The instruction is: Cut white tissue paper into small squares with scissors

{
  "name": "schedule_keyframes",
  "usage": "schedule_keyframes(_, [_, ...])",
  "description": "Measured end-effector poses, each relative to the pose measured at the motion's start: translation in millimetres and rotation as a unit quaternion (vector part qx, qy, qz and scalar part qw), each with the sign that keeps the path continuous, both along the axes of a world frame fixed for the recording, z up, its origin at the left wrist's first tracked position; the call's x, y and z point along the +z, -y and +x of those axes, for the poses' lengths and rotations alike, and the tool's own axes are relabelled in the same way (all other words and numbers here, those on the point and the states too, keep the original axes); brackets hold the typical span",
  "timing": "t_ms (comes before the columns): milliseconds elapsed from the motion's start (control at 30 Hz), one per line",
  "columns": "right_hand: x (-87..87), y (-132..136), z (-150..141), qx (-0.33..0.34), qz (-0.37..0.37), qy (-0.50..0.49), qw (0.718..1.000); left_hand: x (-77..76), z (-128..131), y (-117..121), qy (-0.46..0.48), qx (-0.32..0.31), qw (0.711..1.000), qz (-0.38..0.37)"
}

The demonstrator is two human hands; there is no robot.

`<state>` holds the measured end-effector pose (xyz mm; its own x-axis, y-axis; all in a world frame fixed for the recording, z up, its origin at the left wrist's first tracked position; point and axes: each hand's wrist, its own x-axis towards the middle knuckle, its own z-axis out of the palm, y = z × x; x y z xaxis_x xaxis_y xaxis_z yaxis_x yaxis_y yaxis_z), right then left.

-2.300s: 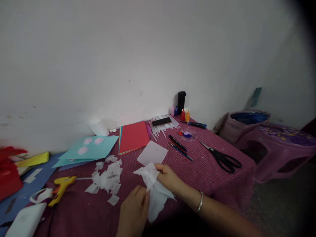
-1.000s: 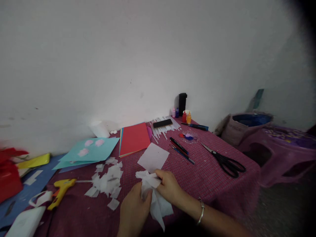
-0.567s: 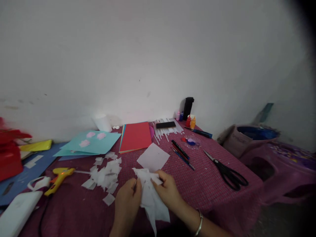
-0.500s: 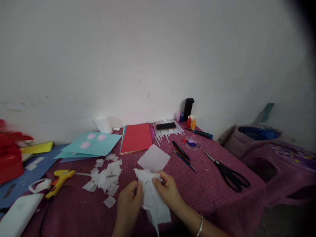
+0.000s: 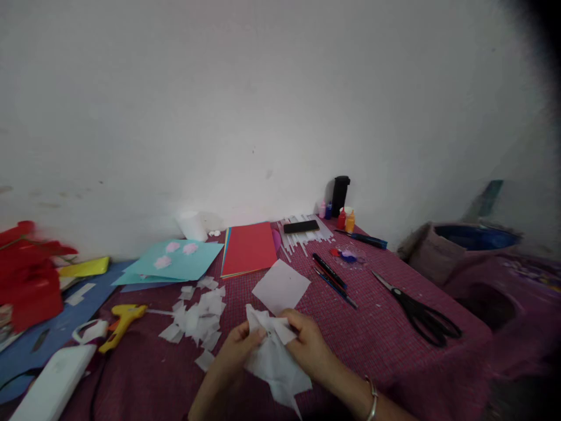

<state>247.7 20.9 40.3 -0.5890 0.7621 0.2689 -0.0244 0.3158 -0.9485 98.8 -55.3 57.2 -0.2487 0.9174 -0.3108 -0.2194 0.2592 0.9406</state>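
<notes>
Tissue paper [image 5: 277, 365] between both hands, lower tip cut off by dark edge

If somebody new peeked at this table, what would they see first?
Probably the bright red sheet lying in the middle, near the wall. Then the two hands at the front, holding crumpled white tissue, and the big black-handled scissors on the right.

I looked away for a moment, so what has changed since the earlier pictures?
The left hand has moved slightly forward, and the white tissue looks more spread out. The view has swung left. Both it and the right hand still hold the tissue. The scissors and glue gun stayed put.
</notes>
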Motion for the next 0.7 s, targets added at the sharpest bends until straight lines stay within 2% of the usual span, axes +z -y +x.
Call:
schedule_keyframes(100, [0.2, 0, -10, -0.015, -0.154, -0.053, 0.987, 9.3, 0, -6, -0.049, -0.034, 0.998, 0.015])
schedule_keyframes(200, [10.3, 4, -25, -0.022, -0.318, -0.181, 0.93, 39.5, -4, -16, -0.183, -0.075, 0.979, 0.059])
schedule_keyframes(233, [14.2, 6, -29, -0.009, -0.347, -0.23, 0.909, 52.2, -6, -19, -0.256, -0.088, 0.96, 0.078])
schedule_keyframes(267, [17.4, 9, -30, 0.016, -0.362, -0.272, 0.891, 64.3, -7, -21, -0.347, -0.1, 0.927, 0.1])
schedule_keyframes(333, [19.3, 14, -26, 0.089, -0.365, -0.308, 0.874, 81.8, -9, -22, -0.508, -0.129, 0.843, 0.12])
schedule_keyframes(367, [17.5, 16, -21, 0.128, -0.362, -0.302, 0.873, 85.1, -9, -23, -0.561, -0.149, 0.806, 0.116])
schedule_keyframes(400, [13.9, 17, -14, 0.159, -0.36, -0.288, 0.873, 84.3, -9, -23, -0.59, -0.172, 0.782, 0.103])
schedule_keyframes(433, [9.0, 17, -7, 0.181, -0.364, -0.27, 0.873, 79.4, -9, -22, -0.598, -0.197, 0.772, 0.085])
schedule_keyframes(467, [3.5, 16, 0, 0.193, -0.372, -0.25, 0.873, 71.1, -9, -22, -0.589, -0.221, 0.774, 0.067])
schedule_keyframes(567, [-11.9, 7, 13, 0.193, -0.416, -0.173, 0.872, 35.0, -9, -19, -0.517, -0.252, 0.817, 0.03])
schedule_keyframes(633, [-17.2, -3, 13, 0.168, -0.432, -0.098, 0.881, 10.5, -9, -13, -0.476, -0.224, 0.85, 0.021])
schedule_keyframes(700, [-18.8, -12, 7, 0.137, -0.424, -0.012, 0.895, -9.2, -8, -5, -0.459, -0.161, 0.874, 0.014])
